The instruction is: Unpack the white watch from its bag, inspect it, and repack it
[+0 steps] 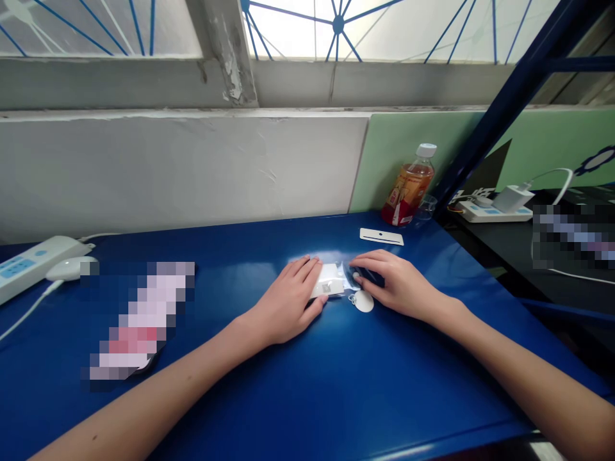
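A small white card (327,282) in a clear plastic bag (346,275) lies on the blue tabletop (298,397). My left hand (293,298) rests over its left part, fingers on top and thumb along the near edge, holding it down. At the bag's right end is my right hand (401,282), with thumb and forefinger curved around the clear plastic. Its other fingers are partly hidden. Just below the bag, near my right thumb, lies a round white tag (364,301) with a small chain at its left edge.
Beyond my right hand lies a white slotted card (382,237). A drink bottle (409,186) stands against the green panel, beside a clear cup (425,208). To the left are a blurred-out phone (144,320) and a white power strip (41,262). A blue metal post (500,109) rises at right.
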